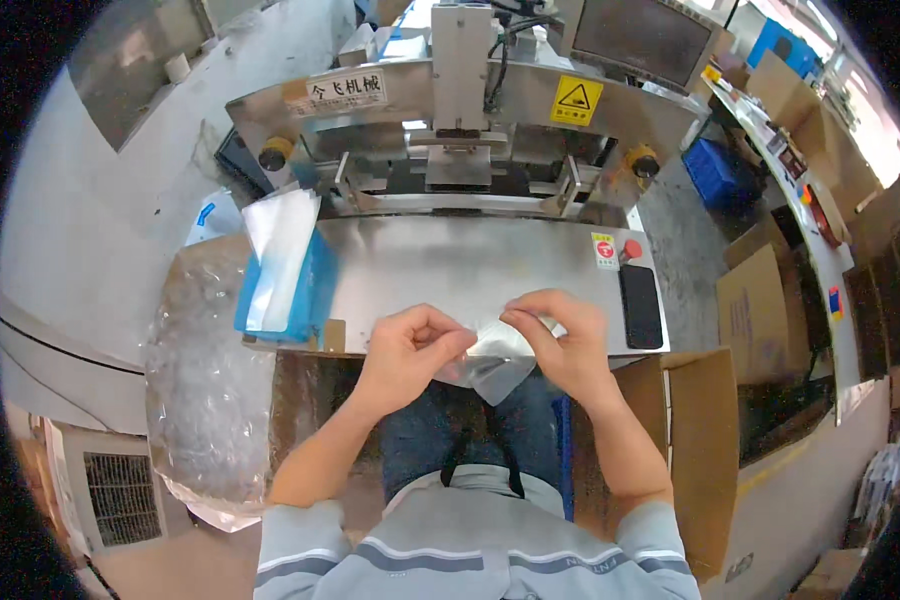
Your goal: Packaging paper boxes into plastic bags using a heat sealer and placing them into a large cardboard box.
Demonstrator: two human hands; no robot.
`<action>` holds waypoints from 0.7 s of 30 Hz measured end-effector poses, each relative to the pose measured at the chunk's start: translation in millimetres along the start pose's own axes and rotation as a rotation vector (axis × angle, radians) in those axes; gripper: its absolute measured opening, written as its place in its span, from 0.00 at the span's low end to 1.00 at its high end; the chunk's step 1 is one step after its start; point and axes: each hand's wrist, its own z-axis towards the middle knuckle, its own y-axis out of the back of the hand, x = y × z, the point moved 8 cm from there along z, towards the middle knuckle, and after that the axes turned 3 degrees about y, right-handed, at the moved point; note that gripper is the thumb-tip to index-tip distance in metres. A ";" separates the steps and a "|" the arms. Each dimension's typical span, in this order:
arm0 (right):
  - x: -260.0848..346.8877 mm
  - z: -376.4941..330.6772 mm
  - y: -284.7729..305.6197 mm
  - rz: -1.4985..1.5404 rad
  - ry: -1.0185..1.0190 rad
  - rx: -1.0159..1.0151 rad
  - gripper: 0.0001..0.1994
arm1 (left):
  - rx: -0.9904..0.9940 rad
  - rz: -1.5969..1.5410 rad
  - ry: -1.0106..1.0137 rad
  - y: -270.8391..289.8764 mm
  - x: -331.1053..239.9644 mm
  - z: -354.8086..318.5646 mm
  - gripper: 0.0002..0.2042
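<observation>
Both my hands are over the front edge of a metal machine table [410, 265]. A clear plastic bag [500, 375] hangs between them, its lower part dangling past the edge above my lap. My left hand [417, 345] pinches the bag's left side between thumb and fingertips. On the other side, my right hand [560, 335] pinches its upper right edge with thumb and forefinger. Whether anything lies inside the bag I cannot tell. To the left stands a blue bin [312, 290] holding a stack of flat, whitish plastic bags [282, 255].
A black phone [641, 307] lies at the table's right, below a red push button [632, 249]. Behind rises the machine's metal press head [461, 70]. A large clear plastic sack [210, 375] stands at left; an open cardboard box [702, 440] sits at right.
</observation>
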 end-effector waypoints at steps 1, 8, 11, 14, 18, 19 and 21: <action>-1.7 -2.4 -1.4 0.001 -0.006 -0.001 0.04 | 0.003 0.001 0.005 -2.7 7.3 1.1 0.07; 19.8 -20.1 -2.0 -0.333 0.440 -0.158 0.11 | -0.078 -0.119 0.277 -4.0 77.8 -0.3 0.12; 18.1 -28.7 -8.4 -0.351 0.487 -0.140 0.14 | -0.098 -0.211 0.347 -0.8 99.9 -2.6 0.13; -3.7 -32.5 -26.6 -0.251 0.390 0.154 0.13 | -0.212 -0.160 0.219 2.7 95.4 -1.1 0.12; -19.3 -33.3 -14.0 -0.213 0.196 0.021 0.17 | -0.209 -0.024 0.076 1.2 84.0 1.3 0.09; -17.1 -31.3 -12.4 -0.214 0.195 0.023 0.17 | -0.184 -0.016 0.089 -2.1 85.1 2.0 0.09; -12.7 -29.0 -4.2 -0.248 0.170 -0.033 0.18 | -0.152 -0.020 0.081 -6.1 85.8 0.8 0.08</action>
